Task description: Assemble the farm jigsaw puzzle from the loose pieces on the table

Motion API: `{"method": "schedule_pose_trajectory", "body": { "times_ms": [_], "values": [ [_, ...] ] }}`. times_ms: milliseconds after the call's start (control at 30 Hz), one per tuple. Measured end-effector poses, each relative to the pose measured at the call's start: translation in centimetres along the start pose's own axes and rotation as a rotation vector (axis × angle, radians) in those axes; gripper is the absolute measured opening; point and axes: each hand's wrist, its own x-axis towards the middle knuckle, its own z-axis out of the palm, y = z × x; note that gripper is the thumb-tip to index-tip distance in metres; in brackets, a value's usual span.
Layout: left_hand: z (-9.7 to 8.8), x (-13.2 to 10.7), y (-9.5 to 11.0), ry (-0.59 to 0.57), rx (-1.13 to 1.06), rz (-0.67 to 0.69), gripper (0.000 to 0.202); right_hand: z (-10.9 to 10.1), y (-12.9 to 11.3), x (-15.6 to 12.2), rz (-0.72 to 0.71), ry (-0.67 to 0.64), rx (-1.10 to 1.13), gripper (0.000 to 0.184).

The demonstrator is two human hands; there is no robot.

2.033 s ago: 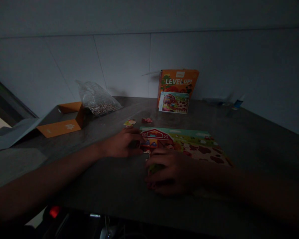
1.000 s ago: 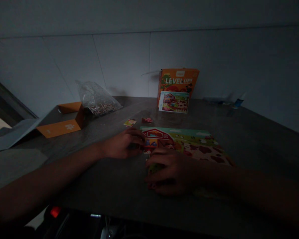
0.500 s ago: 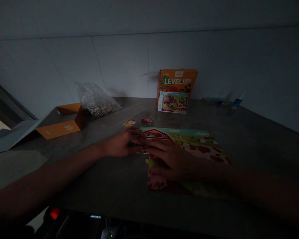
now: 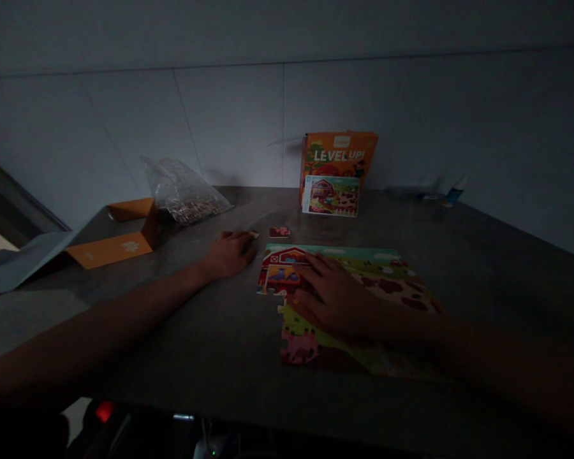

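Observation:
A partly built farm jigsaw puzzle (image 4: 387, 274) with a red barn lies flat on the dark grey table (image 4: 210, 344). My right hand (image 4: 337, 296) rests flat on its left part, fingers stretched toward the barn. My left hand (image 4: 230, 252) lies on the table just left of the puzzle. Its fingertips reach a small loose piece (image 4: 254, 234), which is mostly hidden under them. A second loose piece, reddish (image 4: 279, 232), lies apart behind the puzzle's top left corner.
The orange puzzle box (image 4: 338, 172) stands against the tiled wall. A clear plastic bag of pieces (image 4: 184, 191) leans on an open orange carton (image 4: 119, 245) at the left, beside a grey sheet (image 4: 23, 261). A small bottle (image 4: 452, 194) sits far right.
My left hand has left the barn corner and moved back and left onto the loose piece. My right hand has slid up from the puzzle's lower left, uncovering the pink pig part.

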Motion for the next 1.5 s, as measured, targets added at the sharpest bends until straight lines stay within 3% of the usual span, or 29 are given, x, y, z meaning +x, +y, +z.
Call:
{"method": "schedule_pose_trajectory", "body": {
  "times_ms": [167,433,733,933,1133,1300,1400,1500],
  "values": [
    [-0.6,0.0,0.4,-0.011,0.032,0.007,0.042,0.0,0.1,0.1,0.007,-0.020,-0.010,0.054],
    [-1.0,0.9,-0.1,0.040,-0.109,-0.191,0.035,-0.1,0.3,0.3,-0.020,-0.013,0.028,0.054],
    [0.0,1.1,-0.9,0.092,-0.174,-0.215,0.046,0.3,0.7,0.4,-0.022,-0.002,0.001,0.052],
    [-1.1,0.5,0.4,0.093,-0.295,-0.207,0.047,0.2,0.7,0.4,-0.038,0.011,0.007,0.053],
    [-1.8,0.0,1.3,0.142,-0.253,-0.061,0.037,0.5,0.9,0.4,-0.047,0.050,0.055,0.053],
    [-1.9,-0.5,2.1,0.333,-0.238,-0.028,0.038,0.4,0.9,0.5,-0.002,0.075,0.209,0.075],
    [-2.1,-1.3,3.3,0.468,-0.281,0.207,0.031,0.2,0.7,0.4,-0.065,0.073,0.294,0.083],
    [-2.4,-2.4,4.9,0.495,-0.269,0.550,0.022,0.1,0.4,0.2,-0.131,0.094,0.331,0.083]
  ]
}}
